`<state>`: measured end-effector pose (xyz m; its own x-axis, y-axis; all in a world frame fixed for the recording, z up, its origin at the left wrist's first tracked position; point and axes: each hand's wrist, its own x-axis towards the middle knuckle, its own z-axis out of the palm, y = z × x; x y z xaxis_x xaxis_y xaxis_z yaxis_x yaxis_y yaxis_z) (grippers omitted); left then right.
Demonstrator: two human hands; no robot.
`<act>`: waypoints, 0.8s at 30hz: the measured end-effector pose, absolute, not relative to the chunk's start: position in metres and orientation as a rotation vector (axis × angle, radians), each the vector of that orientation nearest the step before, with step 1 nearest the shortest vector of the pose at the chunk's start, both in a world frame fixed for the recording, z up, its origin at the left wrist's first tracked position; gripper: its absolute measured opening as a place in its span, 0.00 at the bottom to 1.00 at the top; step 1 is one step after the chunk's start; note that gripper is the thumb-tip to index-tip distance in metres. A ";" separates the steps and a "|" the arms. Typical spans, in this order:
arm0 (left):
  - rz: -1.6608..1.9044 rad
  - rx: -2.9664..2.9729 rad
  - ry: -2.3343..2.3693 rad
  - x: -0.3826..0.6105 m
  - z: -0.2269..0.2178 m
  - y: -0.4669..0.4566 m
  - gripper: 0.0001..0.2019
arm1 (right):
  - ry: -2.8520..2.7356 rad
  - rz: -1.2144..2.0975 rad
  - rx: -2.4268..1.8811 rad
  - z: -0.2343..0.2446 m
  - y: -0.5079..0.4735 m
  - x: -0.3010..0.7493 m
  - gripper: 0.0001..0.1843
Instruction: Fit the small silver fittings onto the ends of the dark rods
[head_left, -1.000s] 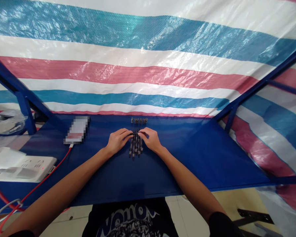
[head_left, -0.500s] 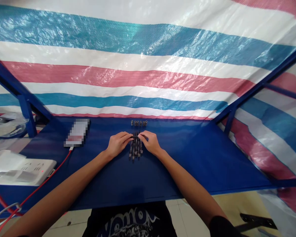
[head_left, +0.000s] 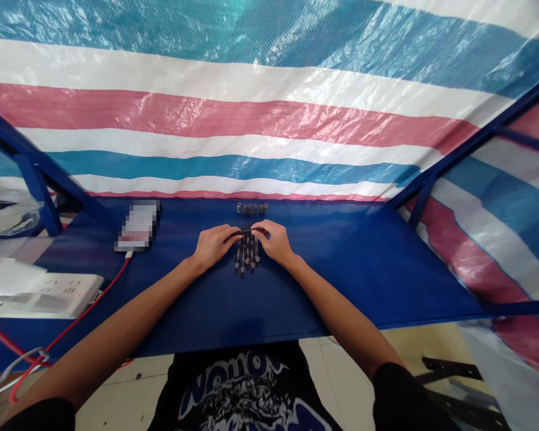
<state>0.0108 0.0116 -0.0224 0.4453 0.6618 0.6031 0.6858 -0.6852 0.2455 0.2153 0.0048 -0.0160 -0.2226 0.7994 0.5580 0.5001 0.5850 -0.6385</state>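
Both hands [head_left: 244, 242] sit palms down over the middle of the blue desk [head_left: 341, 287], forearms rising from the front edge in a narrow V, wrists low, fingers curled inward until the fingertips nearly meet. The left hand [head_left: 213, 245] and right hand [head_left: 273, 241] appear to pinch a single dark rod [head_left: 247, 230] between them, lying crosswise at knuckle height (the fingers hide its ends, so the exact grip is hard to read).

Directly below the fingertips, a bundle of slim black pen-like sticks [head_left: 247, 254] lies on the desk, running front to back, side by side and slightly fanned. The hands are over its far end; its near end extends past them toward the front edge.

Farther back, near the rear edge and just beyond the fingertips, a short row of small upright cylinders [head_left: 250, 208] stands (too small to tell the material). Left of the hands are a pixelated phone [head_left: 138, 225] with a red cable [head_left: 90, 317] and, at the left edge, a white power strip [head_left: 40, 296]. A striped tarp [head_left: 206, 114] hangs behind the desk.
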 end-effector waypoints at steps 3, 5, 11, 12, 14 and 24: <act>-1.072 -2.645 -1.241 0.011 -0.023 0.012 0.15 | -1.884 0.409 -1.046 -0.017 0.005 0.216 0.07; -1.071 -2.638 -1.248 0.011 -0.023 0.012 0.15 | -1.884 0.410 -1.046 -0.018 0.005 0.216 0.07; -1.061 -2.639 -1.207 0.011 -0.022 0.011 0.15 | -1.888 0.426 -1.054 -0.017 0.005 0.215 0.10; -1.063 -2.637 -1.202 0.011 -0.022 0.011 0.15 | -1.884 0.423 -1.061 -0.017 0.005 0.214 0.11; -1.075 -2.633 -1.203 0.011 -0.022 0.011 0.14 | -1.882 0.405 -1.093 -0.017 0.006 0.214 0.13; -1.138 -2.648 -1.212 0.009 -0.022 0.012 0.15 | -1.672 0.507 -1.181 -0.014 0.008 0.212 0.17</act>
